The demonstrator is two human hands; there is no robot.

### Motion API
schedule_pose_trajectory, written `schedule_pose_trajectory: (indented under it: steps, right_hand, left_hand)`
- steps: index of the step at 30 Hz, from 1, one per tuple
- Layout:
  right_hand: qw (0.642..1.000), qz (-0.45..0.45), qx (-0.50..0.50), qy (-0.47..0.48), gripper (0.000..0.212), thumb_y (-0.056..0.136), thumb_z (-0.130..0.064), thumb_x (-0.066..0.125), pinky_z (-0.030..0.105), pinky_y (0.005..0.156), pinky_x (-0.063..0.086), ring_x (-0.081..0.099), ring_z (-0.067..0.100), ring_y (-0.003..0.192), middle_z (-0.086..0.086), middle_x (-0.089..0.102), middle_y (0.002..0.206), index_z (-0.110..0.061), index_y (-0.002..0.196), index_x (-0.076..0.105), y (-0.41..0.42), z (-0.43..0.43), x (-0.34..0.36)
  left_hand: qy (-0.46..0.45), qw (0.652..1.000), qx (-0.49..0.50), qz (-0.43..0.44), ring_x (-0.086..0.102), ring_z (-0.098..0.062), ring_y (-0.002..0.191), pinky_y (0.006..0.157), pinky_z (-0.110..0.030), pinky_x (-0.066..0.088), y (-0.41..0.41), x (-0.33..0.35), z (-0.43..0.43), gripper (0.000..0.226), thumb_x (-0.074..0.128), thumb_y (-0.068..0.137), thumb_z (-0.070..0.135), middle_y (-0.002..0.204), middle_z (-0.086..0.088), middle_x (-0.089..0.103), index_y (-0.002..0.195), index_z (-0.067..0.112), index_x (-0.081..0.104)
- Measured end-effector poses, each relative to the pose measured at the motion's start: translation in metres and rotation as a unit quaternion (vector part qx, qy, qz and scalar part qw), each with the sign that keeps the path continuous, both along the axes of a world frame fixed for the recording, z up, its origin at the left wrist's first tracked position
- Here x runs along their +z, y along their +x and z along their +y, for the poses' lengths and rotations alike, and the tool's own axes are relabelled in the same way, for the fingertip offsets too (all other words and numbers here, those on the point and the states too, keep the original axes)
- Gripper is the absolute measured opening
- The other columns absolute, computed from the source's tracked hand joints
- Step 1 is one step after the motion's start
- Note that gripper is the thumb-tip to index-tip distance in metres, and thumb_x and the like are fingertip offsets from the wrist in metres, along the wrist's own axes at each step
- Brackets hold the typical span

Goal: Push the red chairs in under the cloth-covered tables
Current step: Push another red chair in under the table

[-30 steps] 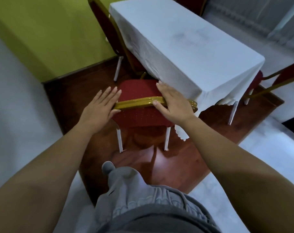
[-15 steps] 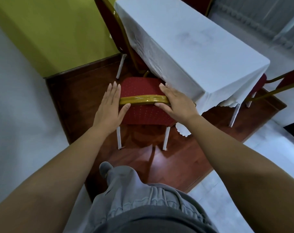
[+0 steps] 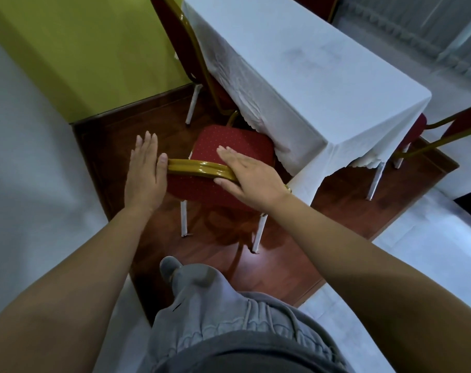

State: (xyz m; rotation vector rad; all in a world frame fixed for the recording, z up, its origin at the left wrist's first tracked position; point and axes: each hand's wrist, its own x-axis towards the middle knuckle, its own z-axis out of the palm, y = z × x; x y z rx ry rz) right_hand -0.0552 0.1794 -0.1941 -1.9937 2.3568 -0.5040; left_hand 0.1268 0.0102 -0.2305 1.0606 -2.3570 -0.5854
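Now red chair sits at 7 o'clock of cloth-covered table, seat barely under, left hand and right hand flat, fingers straight, against its gold top rail: likely light, stiff, push there.

I find no text, label, brand, number or sign that I can read. The white cloth-covered rectangular worktop carries faint grey smudges, too blurred for me to make out as letters.
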Motion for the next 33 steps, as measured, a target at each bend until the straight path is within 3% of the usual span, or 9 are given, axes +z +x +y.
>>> schedule_pose_trajectory:
  steps: [2, 5, 11, 17, 22, 28, 33]
  right_hand:
    - [0.999, 0.006, 0.036, 0.027, 0.074, 0.096, -0.060, 0.037, 0.027, 0.120, 0.018, 0.019, 0.009, 0.146, -0.003, 0.025, 0.159, -0.018, 0.154, 0.021, -0.009, 0.002, 0.003]
    - [0.999, -0.021, 0.004, 0.050, 0.079, 0.092, -0.066, 0.039, 0.029, 0.119, 0.021, 0.018, 0.007, 0.147, -0.005, 0.024, 0.159, -0.021, 0.154, 0.021, -0.022, 0.011, 0.001]
    - [0.994, -0.072, -0.056, 0.059, 0.078, 0.088, -0.071, 0.039, 0.033, 0.105, 0.040, 0.041, 0.016, 0.137, -0.002, 0.036, 0.155, -0.028, 0.152, 0.025, -0.016, 0.019, -0.005]
    - [0.997, -0.064, -0.052, 0.011, 0.071, 0.092, -0.059, 0.048, 0.031, 0.099, 0.044, 0.048, 0.018, 0.132, 0.004, 0.043, 0.150, -0.019, 0.149, 0.035, 0.025, 0.021, -0.003]
    - [0.997, -0.064, -0.036, -0.028, 0.066, 0.095, -0.050, 0.051, 0.028, 0.104, 0.040, 0.045, 0.017, 0.134, 0.007, 0.046, 0.148, -0.010, 0.146, 0.039, 0.069, 0.016, -0.006]
    - [1.000, -0.020, -0.009, -0.019, 0.065, 0.098, -0.049, 0.047, 0.021, 0.113, 0.015, 0.037, 0.018, 0.140, 0.008, 0.042, 0.150, -0.008, 0.147, 0.035, 0.059, 0.010, -0.009]
    - [1.000, -0.012, -0.019, -0.016, 0.066, 0.098, -0.052, 0.043, 0.026, 0.117, 0.021, 0.035, 0.017, 0.141, 0.007, 0.040, 0.152, -0.010, 0.148, 0.035, 0.038, 0.007, -0.011]
  left_hand:
    - [0.004, 1.000, 0.007, 0.004, -0.001, -0.010, 0.149, 0.122, -0.039, 0.007, 0.001, 0.001, 0.000, 0.058, 0.015, 0.104, 0.045, 0.163, 0.000, 0.011, 0.155, 0.017, 0.016]
    - [0.016, 1.000, 0.017, 0.020, -0.002, -0.010, 0.149, 0.123, -0.038, 0.005, -0.002, 0.002, 0.005, 0.055, 0.018, 0.105, 0.039, 0.163, 0.000, 0.009, 0.155, 0.016, 0.015]
    - [0.032, 0.998, 0.037, 0.039, -0.003, -0.013, 0.150, 0.122, -0.037, 0.001, -0.006, 0.003, 0.014, 0.055, 0.018, 0.105, 0.038, 0.163, -0.002, 0.007, 0.155, 0.015, 0.013]
    - [0.063, 0.991, 0.088, 0.075, -0.003, -0.016, 0.150, 0.121, -0.037, -0.004, -0.001, 0.005, 0.009, 0.056, 0.018, 0.105, 0.041, 0.163, -0.003, 0.009, 0.154, 0.014, 0.014]
    - [0.067, 0.991, 0.075, 0.088, 0.000, -0.016, 0.150, 0.122, -0.040, 0.001, 0.023, 0.003, -0.011, 0.054, 0.017, 0.104, 0.036, 0.162, -0.003, 0.013, 0.154, 0.015, 0.017]
    - [0.075, 0.993, 0.050, 0.077, -0.001, -0.015, 0.150, 0.122, -0.040, 0.001, 0.017, 0.006, -0.017, 0.056, 0.017, 0.104, 0.040, 0.163, -0.001, 0.012, 0.154, 0.016, 0.015]
    - [0.081, 0.995, 0.040, 0.047, -0.003, -0.014, 0.150, 0.121, -0.036, -0.004, -0.002, 0.012, -0.019, 0.055, 0.017, 0.105, 0.040, 0.163, -0.002, 0.009, 0.155, 0.016, 0.012]
